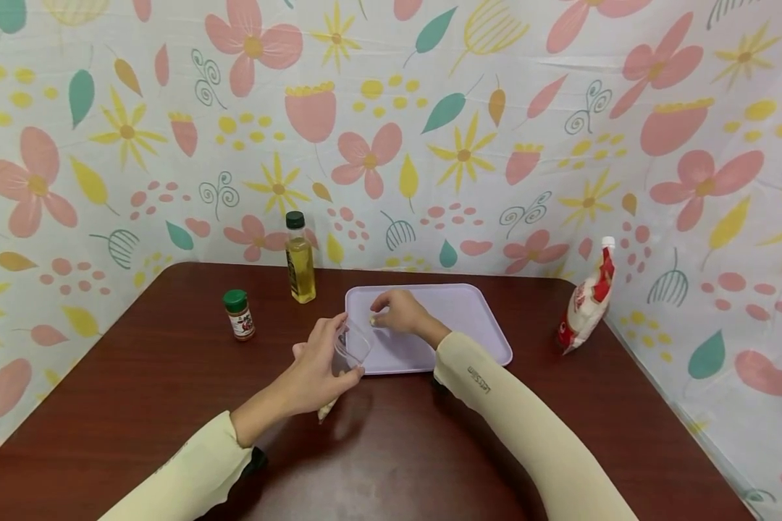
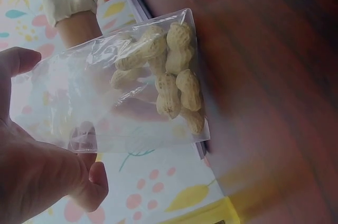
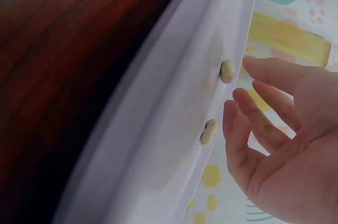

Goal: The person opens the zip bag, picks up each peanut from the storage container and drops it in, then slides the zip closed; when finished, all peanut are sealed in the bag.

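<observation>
My left hand (image 1: 316, 370) grips a clear plastic bag (image 2: 63, 100) near its mouth, thumb on one side and fingers on the other. Several unshelled peanuts (image 2: 168, 94) lie gathered at the bag's bottom end, above the table. Over the left part of a pale lilac tray (image 1: 450, 311) is my right hand (image 1: 400, 312), its fingers loosely bent. In the right wrist view nothing is between those fingers. Two peanuts rest on the tray: one (image 3: 227, 71) close by the fingertips, another (image 3: 209, 132) a little apart from it.
An oil bottle (image 1: 301, 264) with a dark cap stands behind the tray's left side. Further left is a green-lidded spice jar (image 1: 240, 318). A red and white pouch (image 1: 586, 300) with a white cap stands at the table's right edge. Behind the dark table (image 1: 391, 449) hangs a flowered cloth.
</observation>
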Available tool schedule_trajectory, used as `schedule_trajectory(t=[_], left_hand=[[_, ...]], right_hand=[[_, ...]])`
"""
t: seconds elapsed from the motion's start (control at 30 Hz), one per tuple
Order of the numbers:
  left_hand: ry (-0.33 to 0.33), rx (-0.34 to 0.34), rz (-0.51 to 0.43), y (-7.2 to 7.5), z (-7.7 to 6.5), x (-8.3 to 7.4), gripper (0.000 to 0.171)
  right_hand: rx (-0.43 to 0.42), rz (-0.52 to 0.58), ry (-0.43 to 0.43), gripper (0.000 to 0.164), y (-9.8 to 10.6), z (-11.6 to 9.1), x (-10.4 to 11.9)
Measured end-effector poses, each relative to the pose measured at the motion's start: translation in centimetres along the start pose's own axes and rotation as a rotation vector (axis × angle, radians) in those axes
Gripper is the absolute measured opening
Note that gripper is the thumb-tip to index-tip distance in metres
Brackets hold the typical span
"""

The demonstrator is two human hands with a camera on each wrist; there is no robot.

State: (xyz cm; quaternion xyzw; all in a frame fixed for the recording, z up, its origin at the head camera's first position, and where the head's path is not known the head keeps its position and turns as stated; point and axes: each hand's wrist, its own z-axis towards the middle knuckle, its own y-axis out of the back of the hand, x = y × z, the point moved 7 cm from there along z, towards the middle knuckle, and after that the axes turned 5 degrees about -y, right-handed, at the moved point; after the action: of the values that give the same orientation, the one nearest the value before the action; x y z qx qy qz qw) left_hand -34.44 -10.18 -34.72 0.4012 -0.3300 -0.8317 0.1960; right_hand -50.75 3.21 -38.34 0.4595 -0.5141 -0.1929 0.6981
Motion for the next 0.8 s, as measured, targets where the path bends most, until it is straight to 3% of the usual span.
schedule_trajectory(t=[0.2,0.57,0.8], left_hand=[[-0.005,0.012,-0.027,0.0,0.0,-0.3,0.085],[-0.034,0.008,-0.022,-0.2,-0.1,-0.4,0.083],[-0.011,0.007,0.006,-0.1,-0.2,-0.3,0.083]], right_hand=[[0.038,-0.023,-0.024,0.025,-0.5,0.5,-0.1],[0.019,-0.153,-0.067,0.016,-1.1,0.6,-0.6],[-0.015,-0.126,-0.032,0.017,-0.2,-0.2,-0.4]])
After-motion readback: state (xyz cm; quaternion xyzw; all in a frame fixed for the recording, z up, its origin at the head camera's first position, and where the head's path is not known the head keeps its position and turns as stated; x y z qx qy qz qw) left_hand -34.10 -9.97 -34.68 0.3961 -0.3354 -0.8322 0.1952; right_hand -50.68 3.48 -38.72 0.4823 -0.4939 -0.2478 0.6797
